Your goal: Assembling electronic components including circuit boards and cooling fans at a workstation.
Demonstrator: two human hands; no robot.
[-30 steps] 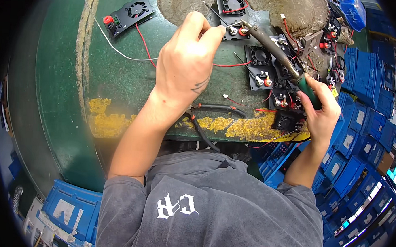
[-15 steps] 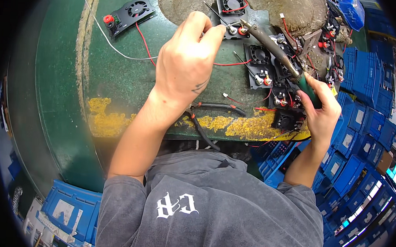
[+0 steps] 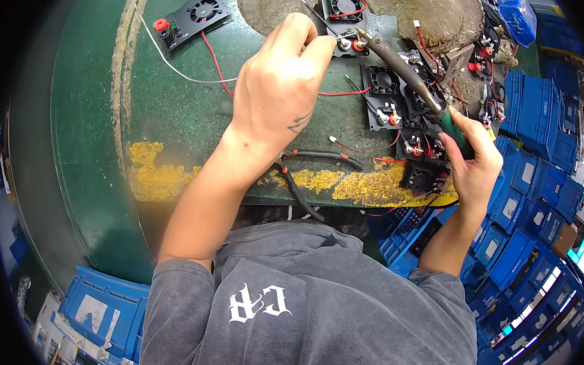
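My right hand (image 3: 476, 156) is wrapped round the green handle of a soldering iron (image 3: 403, 71). The iron slants up and left, its tip at the terminal posts of a black fan panel (image 3: 343, 5) at the far side. A thin silvery solder wire (image 3: 168, 65) trails across the table to my left hand (image 3: 279, 83), whose fingers are pinched on it. The wire's end comes out beside the iron's tip, over the posts. Whether the tip and wire touch is too small to tell. My left hand's fingertips are partly hidden behind its back.
Another fan panel (image 3: 196, 17) with red and black posts lies at the left. More panels (image 3: 382, 95) with loose wires crowd the right. Black-handled pliers (image 3: 305, 186) lie at the table's near edge. Blue crates (image 3: 534, 106) are stacked at the right.
My left hand has shifted slightly to the right with the solder wire. The soldering iron and my right hand stay almost in place.
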